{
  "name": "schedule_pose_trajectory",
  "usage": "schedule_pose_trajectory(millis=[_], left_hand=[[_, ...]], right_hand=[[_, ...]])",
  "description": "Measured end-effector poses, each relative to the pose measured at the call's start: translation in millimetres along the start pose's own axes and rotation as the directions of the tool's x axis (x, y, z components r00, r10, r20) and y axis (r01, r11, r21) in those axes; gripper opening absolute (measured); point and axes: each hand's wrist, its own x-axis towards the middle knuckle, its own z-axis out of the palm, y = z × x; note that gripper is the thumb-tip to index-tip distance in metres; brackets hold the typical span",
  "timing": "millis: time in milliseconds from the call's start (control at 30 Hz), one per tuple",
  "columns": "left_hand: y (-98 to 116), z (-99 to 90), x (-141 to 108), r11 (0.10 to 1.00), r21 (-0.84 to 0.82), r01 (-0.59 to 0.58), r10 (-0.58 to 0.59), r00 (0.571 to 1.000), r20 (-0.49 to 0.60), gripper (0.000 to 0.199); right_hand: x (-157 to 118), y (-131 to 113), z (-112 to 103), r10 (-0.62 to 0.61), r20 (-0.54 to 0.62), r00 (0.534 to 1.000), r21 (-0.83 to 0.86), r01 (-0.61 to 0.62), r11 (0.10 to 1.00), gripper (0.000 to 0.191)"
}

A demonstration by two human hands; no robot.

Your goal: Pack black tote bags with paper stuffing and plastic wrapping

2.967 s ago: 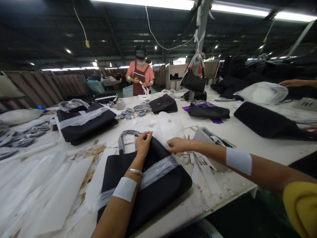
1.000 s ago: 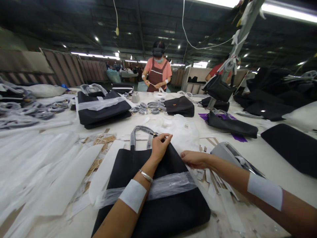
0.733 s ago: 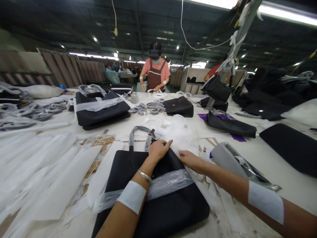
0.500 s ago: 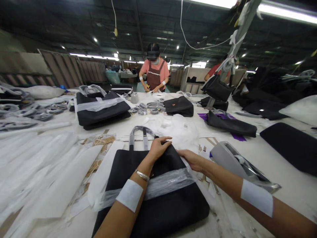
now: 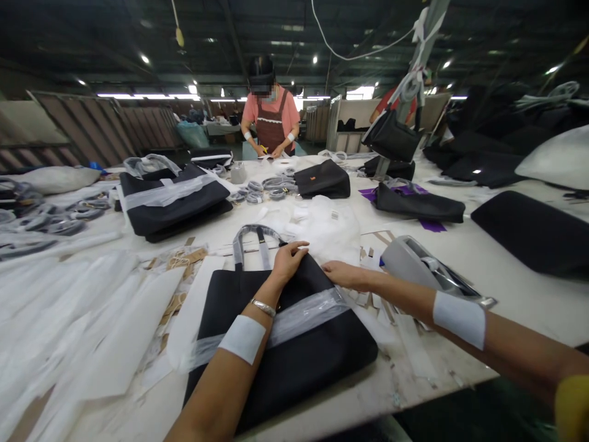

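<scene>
One strap [image 5: 262, 248] further left, left hand [image 5: 287, 262] half-curled over one bag [image 5: 317, 353], right hand [image 5: 344, 274] curled alongside, grips unclear.

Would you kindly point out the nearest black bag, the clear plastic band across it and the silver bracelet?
Black bag [image 5: 308, 362]: head view, on its lower front panel.
Clear plastic band [image 5: 308, 314]: head view, on its longer visible stretch.
Silver bracelet [image 5: 264, 307]: head view, on its outer face.

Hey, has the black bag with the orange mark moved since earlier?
No, not visibly: the black bag still lies just right of the gray coils, as before.
</scene>
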Motion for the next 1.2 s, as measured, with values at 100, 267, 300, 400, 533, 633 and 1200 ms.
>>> schedule_pose_trajectory(millis=[100,267,300,400,533,633,1200], left_hand=[[1.2,-1.7,-0.3,0.999,0.033,-0.019,0.019,1.000,0.009,0.023],[1.8,-0.2,0.8,0.996,0.064,-0.061,0.061,0.998,-0.007,0.019],[1.8,0.3,1.2,0.996,0.066,-0.064,0.065,0.998,-0.011,0.019],[1.8,0.5,1.8,0.996,0.059,-0.071,0.073,0.997,-0.032,0.020],[0.5,-1.5,1.6,0.997,0.032,-0.072,0.075,0.995,-0.070,0.020],[-1.3,-1.6,1.4,0.998,0.005,-0.067,0.068,0.993,-0.099,0.019],[4.2,2.1,4.2,0.988,-0.145,-0.054,0.036,0.992,-0.121,0.029]], right_hand=[[-27.7,0.6,-8.6,-0.092,-0.209,0.974,-0.191,0.052,0.980,0.030],[-100.1,6.8,-18.7,-0.113,-0.189,0.976,-0.348,0.041,0.936,0.033],[-110.2,7.5,-18.7,-0.060,-0.132,0.989,-0.322,0.015,0.947,0.035],[-123.8,8.3,-16.1,0.094,-0.008,0.996,-0.131,-0.094,0.987,0.041],[-122.4,8.8,-13.1,0.222,0.075,0.972,0.092,-0.228,0.969,0.045],[-125.5,15.0,-12.6,0.179,0.135,0.975,0.166,-0.200,0.966,0.043],[-128.6,9.4,-6.7,-0.088,-0.111,0.990,0.105,0.099,0.990,0.017]])
